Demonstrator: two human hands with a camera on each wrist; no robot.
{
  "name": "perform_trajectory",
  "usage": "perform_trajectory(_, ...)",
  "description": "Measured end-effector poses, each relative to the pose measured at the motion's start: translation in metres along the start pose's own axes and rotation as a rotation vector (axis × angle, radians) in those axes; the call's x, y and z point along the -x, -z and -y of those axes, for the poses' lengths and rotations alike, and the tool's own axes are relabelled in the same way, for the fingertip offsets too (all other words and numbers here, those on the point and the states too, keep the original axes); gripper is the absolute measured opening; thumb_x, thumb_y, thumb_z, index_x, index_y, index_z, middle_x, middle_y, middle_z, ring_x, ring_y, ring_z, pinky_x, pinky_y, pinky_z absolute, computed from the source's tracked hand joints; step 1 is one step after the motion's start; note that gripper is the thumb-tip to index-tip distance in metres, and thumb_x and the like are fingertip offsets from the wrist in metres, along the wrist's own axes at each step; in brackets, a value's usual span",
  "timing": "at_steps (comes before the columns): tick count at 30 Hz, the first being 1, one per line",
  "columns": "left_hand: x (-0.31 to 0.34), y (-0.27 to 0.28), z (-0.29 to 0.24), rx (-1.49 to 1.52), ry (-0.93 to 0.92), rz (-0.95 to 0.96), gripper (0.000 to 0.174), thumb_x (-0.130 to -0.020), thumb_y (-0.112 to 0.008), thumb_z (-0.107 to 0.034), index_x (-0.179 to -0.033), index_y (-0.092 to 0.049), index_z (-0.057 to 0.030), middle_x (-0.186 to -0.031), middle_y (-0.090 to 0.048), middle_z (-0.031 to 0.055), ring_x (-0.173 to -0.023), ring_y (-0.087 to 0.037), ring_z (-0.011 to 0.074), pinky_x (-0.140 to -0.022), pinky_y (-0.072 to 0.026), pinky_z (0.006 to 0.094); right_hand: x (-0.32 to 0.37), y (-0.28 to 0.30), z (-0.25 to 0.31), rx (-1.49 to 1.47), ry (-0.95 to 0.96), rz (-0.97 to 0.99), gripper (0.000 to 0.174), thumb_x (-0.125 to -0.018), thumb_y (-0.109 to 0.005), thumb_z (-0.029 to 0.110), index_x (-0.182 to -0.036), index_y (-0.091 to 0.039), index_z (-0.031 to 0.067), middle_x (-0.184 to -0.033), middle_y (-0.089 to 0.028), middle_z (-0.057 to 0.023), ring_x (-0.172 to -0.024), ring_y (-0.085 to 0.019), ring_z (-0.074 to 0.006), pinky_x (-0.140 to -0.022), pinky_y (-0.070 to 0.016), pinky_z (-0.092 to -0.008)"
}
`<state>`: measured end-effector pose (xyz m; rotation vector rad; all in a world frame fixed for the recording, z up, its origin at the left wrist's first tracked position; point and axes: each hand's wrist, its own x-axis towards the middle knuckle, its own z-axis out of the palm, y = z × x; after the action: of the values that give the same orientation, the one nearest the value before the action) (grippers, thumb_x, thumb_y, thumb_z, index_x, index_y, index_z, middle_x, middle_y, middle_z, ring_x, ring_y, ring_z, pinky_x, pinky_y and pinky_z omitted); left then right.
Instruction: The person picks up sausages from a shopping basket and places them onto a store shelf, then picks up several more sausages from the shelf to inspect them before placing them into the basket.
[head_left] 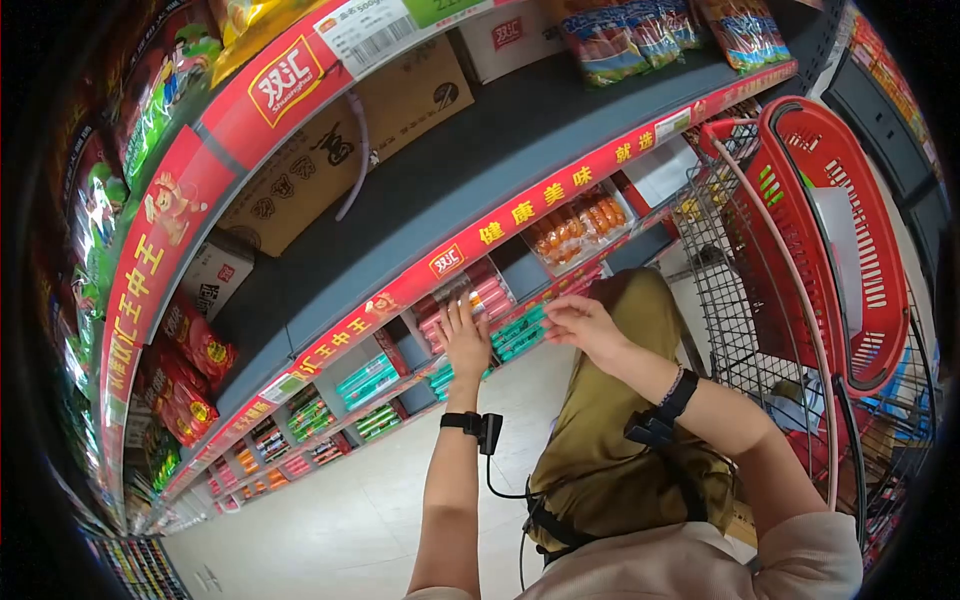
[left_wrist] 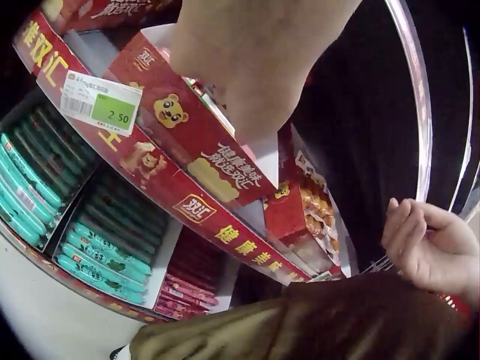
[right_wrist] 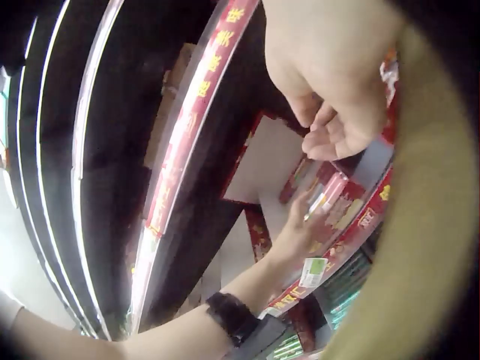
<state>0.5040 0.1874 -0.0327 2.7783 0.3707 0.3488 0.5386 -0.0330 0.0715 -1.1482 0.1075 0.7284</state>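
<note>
My left hand point(head_left: 463, 335) reaches down into a red display box point(left_wrist: 191, 120) on a lower shelf, its fingers extended over the pink-wrapped sausages point(head_left: 490, 293). In the left wrist view the box wall hides the fingers of this hand point(left_wrist: 240, 67). From the right wrist view, the left fingertips lie right at a pink sausage point(right_wrist: 330, 191). My right hand point(head_left: 585, 325) hovers beside the shelf, above my knee, fingers loosely bent and nothing in them. The right wrist view also has this right hand point(right_wrist: 337, 112) with its fingers relaxed.
Green-wrapped sausages point(left_wrist: 105, 266) fill compartments below. A box of orange-brown sausages point(head_left: 580, 230) stands to the right. The red shelf edge point(head_left: 540, 205) runs above my hands. A cart point(head_left: 735, 290) with a red basket point(head_left: 870, 250) is on my right.
</note>
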Motion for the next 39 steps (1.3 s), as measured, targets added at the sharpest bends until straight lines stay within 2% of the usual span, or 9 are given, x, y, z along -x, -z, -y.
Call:
perform_trajectory(4,0.005,0.013,0.008,0.151,-0.082,0.037,0.033,-0.089,-0.05,-0.029,-0.117,-0.05,-0.0107,-0.138,-0.034,0.0124,-0.13,-0.025,0.0336,-0.106,-0.0145,0.0541,0.004,0.034,-0.014,-0.155,0.016,0.072,0.016,-0.09,-0.05,0.01,-0.103,-0.056,0.0023,-0.095,-0.059,-0.0104,-0.085,-0.058,-0.0176,-0.077,-0.0489,-0.0307)
perform_trajectory(10,0.001,0.028,0.005,0.019,-0.082,0.1,0.027,-0.088,-0.051,-0.031,-0.105,-0.057,-0.0121,-0.137,-0.036,0.0084,-0.132,-0.024,0.03,-0.106,-0.012,0.0559,0.005,0.032,-0.021,-0.496,0.067,0.192,0.019,-0.09,-0.05,0.011,-0.107,-0.057,0.0048,-0.094,-0.059,-0.0087,-0.087,-0.055,-0.0171,-0.079,-0.0462,-0.0312)
perform_trajectory(14,-0.029,0.043,0.02,-0.133,-0.22,0.23,0.028,-0.088,-0.051,-0.032,-0.107,-0.058,-0.0132,-0.132,-0.042,0.01,-0.129,-0.028,0.0307,-0.104,-0.016,0.0547,-0.001,0.031,-0.023,-0.487,0.085,0.214,0.018,-0.09,-0.05,0.01,-0.106,-0.056,0.0048,-0.093,-0.058,-0.0089,-0.086,-0.055,-0.0172,-0.079,-0.0462,-0.0307)
perform_trajectory(18,-0.06,0.055,0.036,-0.204,-0.313,-0.024,0.036,-0.084,-0.056,-0.033,-0.114,-0.056,-0.0146,-0.116,-0.055,0.0107,-0.111,-0.047,0.0316,-0.095,-0.0304,0.0501,-0.006,0.032,-0.023,-0.48,0.033,0.203,0.017,-0.091,-0.049,0.011,-0.105,-0.056,0.0047,-0.093,-0.058,-0.0092,-0.085,-0.056,-0.0175,-0.078,-0.0466,-0.0306)
perform_trajectory(22,-0.069,0.051,0.034,-0.263,-0.273,0.17,0.043,-0.08,-0.06,-0.035,-0.115,-0.053,-0.0105,-0.112,-0.057,0.0145,-0.104,-0.052,0.0344,-0.088,-0.0367,0.049,-0.009,0.034,-0.022,-0.503,0.024,0.21,0.016,-0.092,-0.048,0.011,-0.104,-0.056,0.0044,-0.093,-0.058,-0.0093,-0.085,-0.056,-0.0178,-0.077,-0.0469,-0.0304)
perform_trajectory(26,-0.079,0.059,0.009,-0.218,0.085,0.252,0.043,-0.08,-0.061,-0.033,-0.112,-0.053,-0.0064,-0.105,-0.059,0.0175,-0.095,-0.057,0.0355,-0.08,-0.0439,0.0466,-0.009,0.034,-0.024,-0.522,0.039,0.206,0.017,-0.092,-0.048,0.012,-0.104,-0.056,0.0042,-0.094,-0.059,-0.0092,-0.086,-0.057,-0.0178,-0.078,-0.0468,-0.0306)
perform_trajectory(30,-0.089,0.054,0.015,-0.261,0.033,0.411,0.062,-0.074,-0.064,-0.019,-0.128,-0.037,-0.0066,-0.126,-0.044,0.0199,-0.119,-0.039,0.0376,-0.1,-0.0302,0.0457,-0.013,0.034,-0.027,-0.528,0.022,0.204,0.017,-0.091,-0.049,0.013,-0.104,-0.056,0.0045,-0.095,-0.059,-0.0086,-0.086,-0.057,-0.0167,-0.078,-0.0465,-0.0311)
perform_trajectory(37,-0.12,0.058,0.008,-0.442,0.109,0.603,0.057,-0.077,-0.063,-0.025,-0.127,-0.042,-0.0056,-0.128,-0.043,0.0179,-0.117,-0.042,0.0346,-0.096,-0.0353,0.0455,-0.014,0.031,-0.026,-0.493,0.006,0.206,0.017,-0.091,-0.049,0.015,-0.105,-0.056,0.0068,-0.095,-0.058,-0.0048,-0.086,-0.055,-0.0128,-0.079,-0.0449,-0.0292)
perform_trajectory(39,-0.125,0.056,0.026,-0.458,0.083,0.463,0.057,-0.078,-0.062,-0.027,-0.127,-0.042,-0.0058,-0.129,-0.043,0.0181,-0.117,-0.041,0.0346,-0.096,-0.035,0.0458,-0.015,0.031,-0.026,-0.481,-0.004,0.221,0.016,-0.09,-0.05,0.015,-0.104,-0.055,0.0082,-0.094,-0.057,-0.0042,-0.087,-0.053,-0.0121,-0.079,-0.0432,-0.0281)
